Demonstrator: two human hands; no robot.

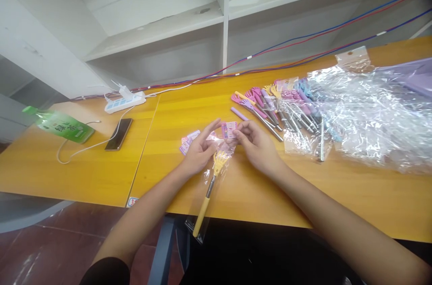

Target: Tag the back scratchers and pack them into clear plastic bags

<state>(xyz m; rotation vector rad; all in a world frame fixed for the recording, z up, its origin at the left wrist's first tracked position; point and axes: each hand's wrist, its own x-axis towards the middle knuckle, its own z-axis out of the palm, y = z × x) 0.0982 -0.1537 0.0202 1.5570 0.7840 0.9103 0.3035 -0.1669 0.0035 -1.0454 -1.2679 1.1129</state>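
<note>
Between my hands is a clear plastic bag [225, 152] with a yellow back scratcher [202, 215] inside, its claw end up near my fingers and its handle hanging past the table's front edge. My left hand [199, 152] grips the bag's upper edge from the left. In my right hand [256, 143], thumb and fingers pinch a small pink and purple printed card [229, 130] at the mouth of the bag. Whether the card is inside the bag's opening, I cannot tell. More printed cards [189, 141] lie just behind my left hand, partly covered by it.
Several pink, purple, yellow and blue back scratchers [263, 107] are piled behind my right hand. A heap of clear bags [374, 118] spreads to the right. Leftward are a phone [119, 134], a green bottle [64, 125], a power strip [124, 102] and a white cable.
</note>
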